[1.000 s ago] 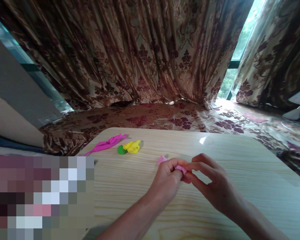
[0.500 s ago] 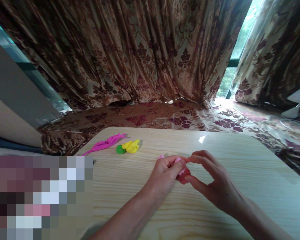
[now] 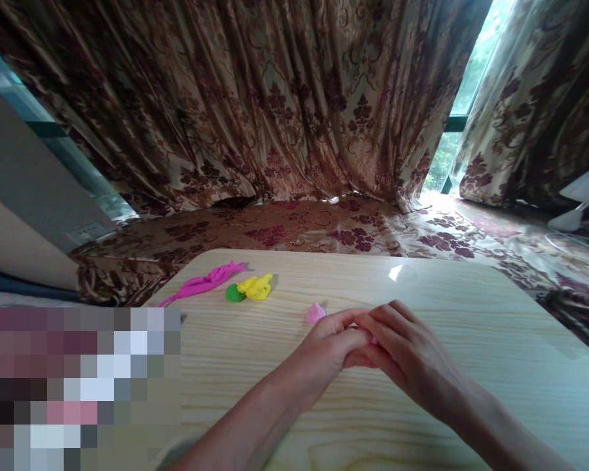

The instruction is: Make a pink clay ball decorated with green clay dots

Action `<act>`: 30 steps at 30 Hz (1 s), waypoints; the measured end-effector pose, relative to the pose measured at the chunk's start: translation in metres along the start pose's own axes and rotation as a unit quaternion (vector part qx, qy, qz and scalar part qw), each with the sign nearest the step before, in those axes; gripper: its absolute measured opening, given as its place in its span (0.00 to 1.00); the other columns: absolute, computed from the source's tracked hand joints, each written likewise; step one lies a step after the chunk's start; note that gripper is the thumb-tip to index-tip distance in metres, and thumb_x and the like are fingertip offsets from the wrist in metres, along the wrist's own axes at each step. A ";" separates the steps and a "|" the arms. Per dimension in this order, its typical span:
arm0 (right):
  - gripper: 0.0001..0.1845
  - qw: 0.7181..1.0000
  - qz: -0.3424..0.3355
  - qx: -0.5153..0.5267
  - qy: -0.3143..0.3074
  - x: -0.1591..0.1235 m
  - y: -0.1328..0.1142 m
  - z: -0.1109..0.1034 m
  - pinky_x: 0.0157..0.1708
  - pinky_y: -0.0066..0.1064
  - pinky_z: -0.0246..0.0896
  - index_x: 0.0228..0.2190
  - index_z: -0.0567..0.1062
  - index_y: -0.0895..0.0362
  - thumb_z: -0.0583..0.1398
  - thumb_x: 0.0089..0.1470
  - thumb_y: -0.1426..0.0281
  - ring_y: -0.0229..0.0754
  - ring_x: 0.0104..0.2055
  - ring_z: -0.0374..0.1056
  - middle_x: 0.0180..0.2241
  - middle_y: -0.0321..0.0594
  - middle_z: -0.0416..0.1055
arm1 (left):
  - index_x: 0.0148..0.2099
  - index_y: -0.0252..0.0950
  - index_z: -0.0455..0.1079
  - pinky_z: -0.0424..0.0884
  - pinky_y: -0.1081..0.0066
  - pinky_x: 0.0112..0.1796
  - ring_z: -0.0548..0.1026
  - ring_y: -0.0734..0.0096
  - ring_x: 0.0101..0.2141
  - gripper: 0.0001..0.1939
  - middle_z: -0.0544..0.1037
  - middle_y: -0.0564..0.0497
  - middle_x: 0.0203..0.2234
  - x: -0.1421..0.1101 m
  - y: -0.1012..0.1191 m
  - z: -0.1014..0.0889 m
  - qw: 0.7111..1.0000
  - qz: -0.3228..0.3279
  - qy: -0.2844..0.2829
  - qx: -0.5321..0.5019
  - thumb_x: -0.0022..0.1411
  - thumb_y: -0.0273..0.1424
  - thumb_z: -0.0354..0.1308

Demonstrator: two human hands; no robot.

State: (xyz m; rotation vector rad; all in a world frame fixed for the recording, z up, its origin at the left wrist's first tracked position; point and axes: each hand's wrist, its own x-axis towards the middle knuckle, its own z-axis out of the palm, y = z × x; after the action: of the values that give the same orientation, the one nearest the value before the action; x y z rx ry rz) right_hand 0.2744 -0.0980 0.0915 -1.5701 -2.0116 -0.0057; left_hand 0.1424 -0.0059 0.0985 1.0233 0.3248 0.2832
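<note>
My left hand and my right hand meet over the table, fingers closed around a lump of pink modelling clay. Only a sliver of the lump shows between the fingers; the rest is hidden. A smaller light pink clay piece lies on the table just beyond my left hand. Farther left, yellow clay rests against a green clay piece. Beside them stretches a long, tapering strip of magenta clay.
The light wood-grain table has rounded far corners. Behind it is a ledge covered in floral cloth, with patterned curtains above. A white lamp stands at the right. A blurred block hides the lower left.
My right hand has moved left and closed over the pink clay, which was more visible between the fingertips before. The small pink piece on the table now shows more fully.
</note>
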 end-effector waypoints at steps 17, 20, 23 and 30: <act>0.17 0.989 0.047 0.070 0.121 -0.001 0.007 0.003 0.44 0.41 0.60 0.49 0.69 0.53 0.54 0.58 0.73 0.47 0.48 0.58 0.46 0.45 0.60 | 0.40 0.32 0.71 0.66 0.67 0.41 0.72 0.72 0.35 0.14 0.74 0.46 0.33 0.003 -0.010 -0.004 0.991 -0.037 -0.031 -0.126 0.62 0.37 0.52; 0.21 0.990 0.039 0.103 0.091 -0.001 0.004 0.005 0.45 0.40 0.61 0.53 0.64 0.53 0.55 0.58 0.73 0.46 0.49 0.59 0.47 0.45 0.61 | 0.36 0.31 0.73 0.64 0.75 0.38 0.69 0.79 0.31 0.11 0.73 0.50 0.29 0.003 -0.010 -0.002 0.995 0.001 0.022 -0.102 0.60 0.34 0.56; 0.23 0.989 0.032 0.113 0.088 -0.001 0.001 0.005 0.45 0.40 0.62 0.53 0.63 0.54 0.57 0.56 0.73 0.46 0.48 0.60 0.45 0.45 0.64 | 0.30 0.31 0.72 0.62 0.77 0.34 0.66 0.80 0.28 0.10 0.70 0.53 0.25 0.002 -0.008 0.000 0.997 0.034 0.054 -0.037 0.58 0.33 0.57; 0.19 0.990 0.032 0.087 0.104 0.000 0.005 0.005 0.40 0.40 0.64 0.49 0.67 0.54 0.59 0.55 0.71 0.47 0.44 0.63 0.42 0.45 0.67 | 0.30 0.32 0.71 0.64 0.71 0.34 0.67 0.73 0.30 0.14 0.70 0.50 0.27 0.003 -0.008 -0.002 0.998 0.011 0.057 0.025 0.59 0.38 0.53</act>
State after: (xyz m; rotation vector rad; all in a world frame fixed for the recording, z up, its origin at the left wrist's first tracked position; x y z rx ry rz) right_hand 0.2769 -0.0947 0.0861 -1.4599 -1.7503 0.0290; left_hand 0.1447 -0.0073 0.0907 1.0620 0.4256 0.3547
